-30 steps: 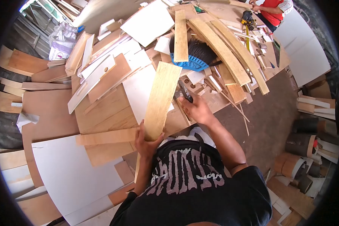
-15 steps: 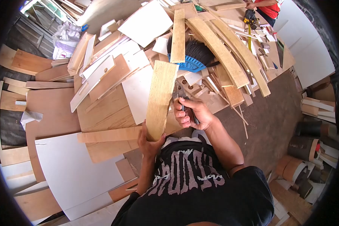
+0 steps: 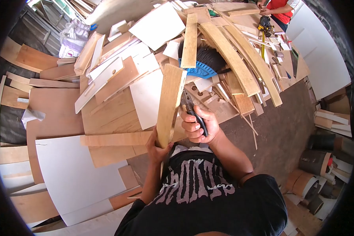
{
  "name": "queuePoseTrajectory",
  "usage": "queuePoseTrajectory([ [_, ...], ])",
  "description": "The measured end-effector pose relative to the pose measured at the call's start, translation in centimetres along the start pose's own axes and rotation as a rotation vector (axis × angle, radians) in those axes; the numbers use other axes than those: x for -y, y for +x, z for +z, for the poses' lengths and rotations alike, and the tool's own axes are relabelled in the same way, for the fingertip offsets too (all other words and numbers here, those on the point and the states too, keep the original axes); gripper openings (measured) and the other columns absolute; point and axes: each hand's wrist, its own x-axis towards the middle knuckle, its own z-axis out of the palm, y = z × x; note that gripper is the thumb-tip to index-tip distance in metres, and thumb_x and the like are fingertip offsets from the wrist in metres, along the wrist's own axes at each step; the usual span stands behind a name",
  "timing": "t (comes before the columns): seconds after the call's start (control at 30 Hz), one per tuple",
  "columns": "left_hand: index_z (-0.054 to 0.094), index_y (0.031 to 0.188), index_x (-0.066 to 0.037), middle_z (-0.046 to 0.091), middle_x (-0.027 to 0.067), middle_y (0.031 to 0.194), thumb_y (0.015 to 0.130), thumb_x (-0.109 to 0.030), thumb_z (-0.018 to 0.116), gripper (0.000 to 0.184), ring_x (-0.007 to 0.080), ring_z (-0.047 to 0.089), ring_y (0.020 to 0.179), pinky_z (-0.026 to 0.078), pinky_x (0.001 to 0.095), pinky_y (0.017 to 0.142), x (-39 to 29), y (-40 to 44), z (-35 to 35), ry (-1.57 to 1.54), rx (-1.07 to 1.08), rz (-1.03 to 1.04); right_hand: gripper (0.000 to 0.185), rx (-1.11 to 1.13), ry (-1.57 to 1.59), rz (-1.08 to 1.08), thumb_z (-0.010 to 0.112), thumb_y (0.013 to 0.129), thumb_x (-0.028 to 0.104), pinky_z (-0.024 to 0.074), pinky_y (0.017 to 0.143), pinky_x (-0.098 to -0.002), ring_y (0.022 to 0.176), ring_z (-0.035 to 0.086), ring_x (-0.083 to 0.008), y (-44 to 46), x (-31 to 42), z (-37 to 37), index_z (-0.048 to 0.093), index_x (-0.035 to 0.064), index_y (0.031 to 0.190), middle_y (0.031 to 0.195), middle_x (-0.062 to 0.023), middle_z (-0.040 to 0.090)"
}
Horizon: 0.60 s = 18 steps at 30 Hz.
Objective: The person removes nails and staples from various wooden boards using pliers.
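My left hand is wrapped round the lower end of a wooden board, which points up and away from me and shows its narrow right edge. In my right hand are dark-handled pliers, their metal jaws pointing up beside the board's right edge. Whether the jaws touch the board I cannot tell. Beyond the board's top end lies a blue-edged brush with black bristles, with another wooden piece across it.
Long curved boards and a white panel lie among scraps on the table. A large white sheet is at the lower left. At the top right stands a person in red, near a black and yellow tool.
The board has turned so that its narrow edge faces more toward my right hand. My right hand has closed round the pliers' handles, and the jaws now point up along the board.
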Motion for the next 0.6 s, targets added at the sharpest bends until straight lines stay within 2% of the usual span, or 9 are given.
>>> queuePoseTrajectory([
  [0.13,0.045,0.149,0.009,0.063,0.0220,0.137,0.072,-0.048,0.091,0.106,0.0280,0.059,0.128,0.044,0.0405,0.110,0.5,0.0,-0.4,-0.087,0.061,-0.035,0.043,0.093,0.074,-0.035,0.054,0.104,0.053,0.0332,0.042,-0.0215,0.056,0.038,-0.0067,0.5,-1.0,-0.8,0.047,0.0133,0.090,0.075,0.0029,0.041],
  [0.37,0.045,0.149,0.009,0.062,0.0212,0.138,0.072,-0.050,0.091,0.107,0.0272,0.059,0.128,0.044,0.0394,0.110,1.1,0.2,-1.0,-0.158,0.118,-0.057,0.043,0.284,0.180,-0.078,0.050,0.105,0.053,0.0335,0.040,-0.0221,0.052,0.039,-0.0066,1.8,-2.6,-2.3,0.046,0.0135,0.089,0.074,0.0018,0.045],
  [0.47,0.045,0.149,0.009,0.062,0.0206,0.139,0.073,-0.045,0.090,0.104,0.0270,0.058,0.130,0.043,0.0393,0.111,1.7,0.5,-1.1,-0.248,0.146,-0.072,0.042,0.348,0.166,-0.081,0.050,0.106,0.052,0.0340,0.041,-0.0222,0.054,0.039,-0.0068,2.1,-2.9,-2.7,0.046,0.0134,0.089,0.075,0.0017,0.046],
  [0.5,0.045,0.149,0.009,0.062,0.0204,0.139,0.072,-0.041,0.090,0.102,0.0269,0.058,0.130,0.042,0.0393,0.111,1.8,0.5,-1.1,-0.285,0.166,-0.088,0.042,0.344,0.160,-0.081,0.050,0.106,0.052,0.0340,0.041,-0.0222,0.054,0.039,-0.0068,2.0,-3.2,-2.4,0.046,0.0134,0.089,0.075,0.0017,0.046],
  [0.57,0.045,0.149,0.009,0.062,0.0202,0.140,0.072,-0.037,0.090,0.100,0.0269,0.057,0.131,0.042,0.0394,0.112,2.3,0.7,-1.1,-0.328,0.191,-0.101,0.040,0.108,0.137,-0.215,0.052,0.105,0.050,0.0369,0.045,-0.0244,0.056,0.040,-0.0085,1.8,-3.7,-1.4,0.047,0.0129,0.091,0.077,0.0010,0.047],
  [0.6,0.045,0.149,0.009,0.062,0.0201,0.140,0.071,-0.034,0.090,0.099,0.0269,0.057,0.131,0.042,0.0395,0.112,2.3,0.7,-1.1,-0.318,0.188,-0.101,0.040,0.104,0.133,-0.219,0.052,0.105,0.050,0.0369,0.045,-0.0244,0.056,0.040,-0.0085,1.7,-3.8,-1.1,0.047,0.0129,0.091,0.077,0.0010,0.047],
])
